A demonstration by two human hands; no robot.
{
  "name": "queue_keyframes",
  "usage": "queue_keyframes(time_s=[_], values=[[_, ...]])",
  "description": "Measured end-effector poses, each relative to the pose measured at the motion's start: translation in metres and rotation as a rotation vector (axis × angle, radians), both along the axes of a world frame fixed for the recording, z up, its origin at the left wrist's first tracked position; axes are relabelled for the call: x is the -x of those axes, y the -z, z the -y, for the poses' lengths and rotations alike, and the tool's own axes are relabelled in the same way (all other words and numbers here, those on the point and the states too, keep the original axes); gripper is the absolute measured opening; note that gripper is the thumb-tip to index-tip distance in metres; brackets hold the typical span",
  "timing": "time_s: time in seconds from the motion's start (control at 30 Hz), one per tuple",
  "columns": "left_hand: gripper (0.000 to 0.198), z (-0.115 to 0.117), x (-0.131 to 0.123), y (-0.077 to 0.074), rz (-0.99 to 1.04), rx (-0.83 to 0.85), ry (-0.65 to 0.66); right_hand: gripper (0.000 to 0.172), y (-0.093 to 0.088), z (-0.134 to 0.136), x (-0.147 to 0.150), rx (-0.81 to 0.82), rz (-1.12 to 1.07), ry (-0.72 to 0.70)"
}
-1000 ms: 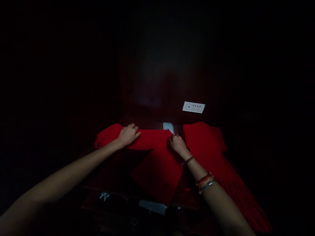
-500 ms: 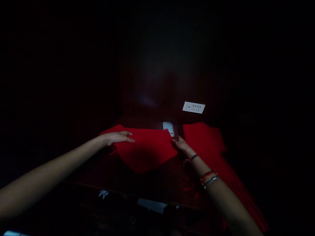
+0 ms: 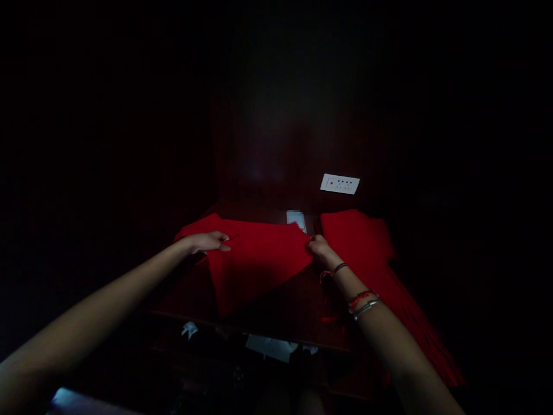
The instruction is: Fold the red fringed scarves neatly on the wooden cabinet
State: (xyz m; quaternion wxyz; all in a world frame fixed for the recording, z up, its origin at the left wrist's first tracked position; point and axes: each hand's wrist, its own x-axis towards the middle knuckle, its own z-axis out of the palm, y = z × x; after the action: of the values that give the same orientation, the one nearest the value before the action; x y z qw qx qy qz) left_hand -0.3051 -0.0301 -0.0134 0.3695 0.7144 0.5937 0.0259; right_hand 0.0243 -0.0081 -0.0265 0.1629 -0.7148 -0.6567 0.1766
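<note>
A red cloth (image 3: 254, 259) lies across a dark wooden table (image 3: 276, 314), one corner pointing toward me. My left hand (image 3: 209, 242) grips its left part, fingers curled over the fabric. My right hand (image 3: 319, 248) pinches the cloth's right corner; bracelets and threads ring that wrist. The room is very dark.
A second red cloth (image 3: 367, 248) with a fringe lies at the right and hangs off the table's front edge. A white socket plate (image 3: 340, 184) sits on the dark wall behind. A small pale object (image 3: 295, 218) rests at the back. Pale scraps (image 3: 268, 347) lie below the table edge.
The cloth's long lower flap has been drawn up into a shorter, wider shape. My left hand went from resting flat on the cloth to gripping it.
</note>
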Motion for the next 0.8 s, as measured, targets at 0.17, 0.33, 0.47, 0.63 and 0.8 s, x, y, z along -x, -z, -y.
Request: queue_keyframes(time_s=[0.17, 0.33, 0.47, 0.63, 0.8], values=[[0.048, 0.044, -0.034, 0.02, -0.11, -0.123, 0.052, 0.041, -0.021, 0.004, -0.012, -0.035, 0.189, -0.018], [0.054, 0.04, -0.038, 0.006, -0.35, -0.443, -0.01, 0.057, 0.014, 0.037, 0.038, -0.13, 0.305, -0.362], [0.07, 0.001, -0.002, 0.008, -0.499, -0.549, -0.095, 0.061, 0.045, 0.051, 0.062, 0.011, 0.338, -0.464], [0.036, -0.025, 0.045, 0.018, -0.29, -0.434, -0.067, 0.064, 0.05, 0.047, 0.06, 0.04, 0.339, -0.478], [0.028, -0.031, 0.088, -0.027, 0.119, -0.5, -0.471, 0.065, 0.041, 0.043, 0.059, 0.118, 0.367, -0.5]])
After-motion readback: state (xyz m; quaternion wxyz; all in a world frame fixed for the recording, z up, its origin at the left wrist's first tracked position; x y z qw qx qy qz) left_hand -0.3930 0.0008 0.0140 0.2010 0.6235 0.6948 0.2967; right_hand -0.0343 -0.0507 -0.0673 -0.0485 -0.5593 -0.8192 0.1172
